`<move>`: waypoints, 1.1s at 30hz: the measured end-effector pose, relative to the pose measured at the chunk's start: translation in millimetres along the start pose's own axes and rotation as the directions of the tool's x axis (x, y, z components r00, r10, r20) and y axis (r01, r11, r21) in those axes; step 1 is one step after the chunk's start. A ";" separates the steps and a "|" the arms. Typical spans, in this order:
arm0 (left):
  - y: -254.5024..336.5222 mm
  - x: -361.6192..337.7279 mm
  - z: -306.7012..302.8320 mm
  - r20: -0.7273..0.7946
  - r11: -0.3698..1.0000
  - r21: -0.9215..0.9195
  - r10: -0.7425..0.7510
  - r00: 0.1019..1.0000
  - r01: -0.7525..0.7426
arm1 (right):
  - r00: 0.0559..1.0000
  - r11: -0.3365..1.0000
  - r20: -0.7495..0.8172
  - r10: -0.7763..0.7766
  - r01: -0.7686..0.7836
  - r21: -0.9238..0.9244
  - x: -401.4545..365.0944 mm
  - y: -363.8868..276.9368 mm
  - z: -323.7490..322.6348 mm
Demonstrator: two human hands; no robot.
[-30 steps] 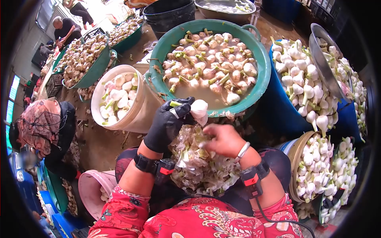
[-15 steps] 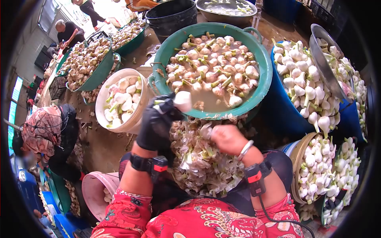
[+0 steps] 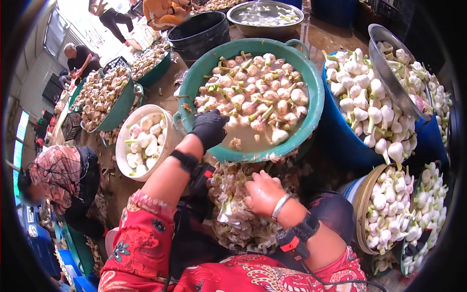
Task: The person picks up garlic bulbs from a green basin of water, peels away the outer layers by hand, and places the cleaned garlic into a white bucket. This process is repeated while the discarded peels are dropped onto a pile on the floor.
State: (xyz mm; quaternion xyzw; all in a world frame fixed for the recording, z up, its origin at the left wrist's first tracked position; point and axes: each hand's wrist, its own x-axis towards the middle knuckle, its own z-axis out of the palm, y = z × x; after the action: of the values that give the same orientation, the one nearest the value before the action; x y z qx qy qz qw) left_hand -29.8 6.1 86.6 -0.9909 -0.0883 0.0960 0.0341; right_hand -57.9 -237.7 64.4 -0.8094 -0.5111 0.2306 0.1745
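Note:
My left hand (image 3: 210, 129), in a black glove, is over the near left rim of a green basin (image 3: 317, 104). Its fingers are curled beside the garlic bulbs (image 3: 237, 100) in cloudy water; what they hold, if anything, is hidden. My right hand (image 3: 265, 193), bare with a bracelet at the wrist, hovers low over a heap of garlic peels (image 3: 233, 214). Its fingers are bent inward, and I cannot see what is in them. A white bucket (image 3: 169, 141) of peeled garlic (image 3: 146, 146) stands left of my left hand.
Right of the basin is a blue tub (image 3: 335, 131) heaped with clean garlic, a metal bowl (image 3: 389, 73) leaning over it. A tilted bucket (image 3: 362, 214) of garlic sits below. Behind are a black bucket (image 3: 199, 39) and a steel bowl (image 3: 265, 30). A person (image 3: 58, 175) bends at left.
My left hand has moved up to the basin, and the white bulb it held no longer shows. My right hand has dropped lower over the peels. The view has shifted slightly.

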 end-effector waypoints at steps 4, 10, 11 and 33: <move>-27.4 58.0 75.7 -0.195 0.976 0.213 -0.004 0.981 0.046 | 0.994 0.994 -0.090 0.060 -0.051 0.096 0.9 7.7 -17.1; -32.5 66.1 70.3 0.192 0.981 0.185 -0.098 0.976 0.062 | 0.947 0.961 -0.309 -0.091 0.165 0.222 6.7 16.6 -26.5; -36.9 63.6 70.0 0.130 0.990 0.139 -0.022 0.991 0.004 | 0.930 0.957 -0.355 -0.094 0.183 0.227 6.8 15.4 -29.3; 40.7 -102.2 -4.5 -0.021 -0.443 -0.895 -0.077 0.997 -0.053 | 0.964 -0.196 -0.180 0.194 0.218 0.956 29.9 -0.8 -28.9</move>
State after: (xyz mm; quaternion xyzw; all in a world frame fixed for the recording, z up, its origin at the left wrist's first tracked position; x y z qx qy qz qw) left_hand -120.8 -52.7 106.5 -0.5531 -0.1380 -0.0628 -0.8192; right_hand -31.5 -211.6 83.0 -0.3926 -0.1231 0.4289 0.8043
